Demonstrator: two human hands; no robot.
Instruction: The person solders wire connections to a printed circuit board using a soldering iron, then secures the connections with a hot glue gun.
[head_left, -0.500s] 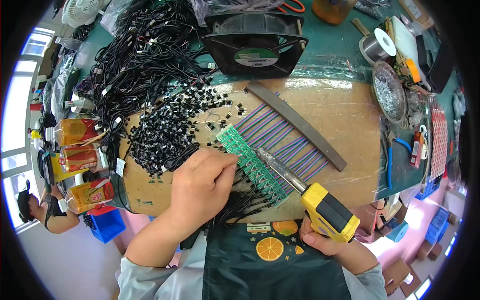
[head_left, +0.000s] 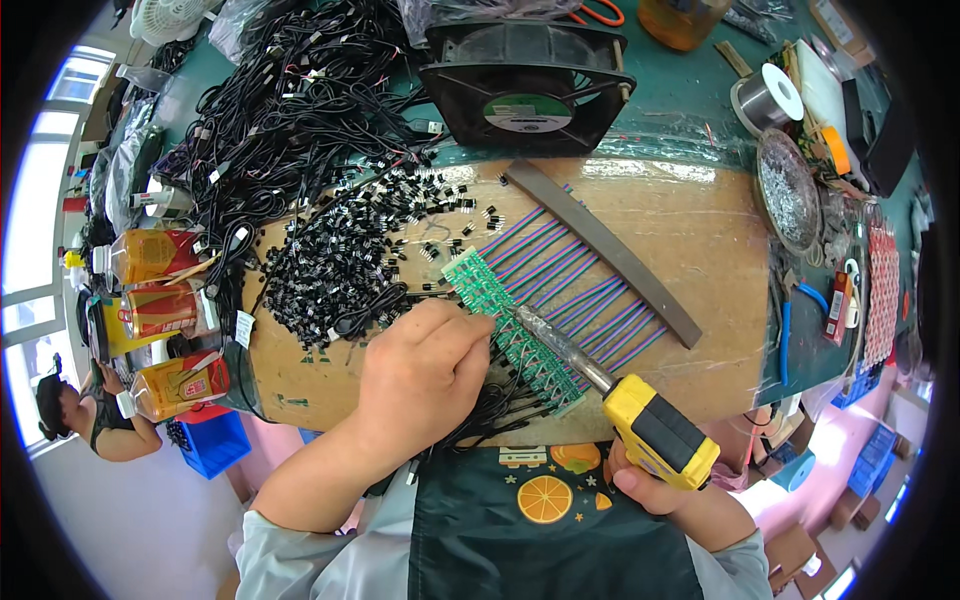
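Right hand [head_left: 642, 487] grips yellow soldering iron [head_left: 660, 432]; left hand [head_left: 425, 372] pinched, contents hidden, at mid-frame green board [head_left: 522, 350]: soldering, apparently; next needs steady aim.

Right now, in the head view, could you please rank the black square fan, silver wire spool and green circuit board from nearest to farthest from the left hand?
1. Green circuit board, at the left hand.
2. Black square fan, upper middle.
3. Silver wire spool, upper right.
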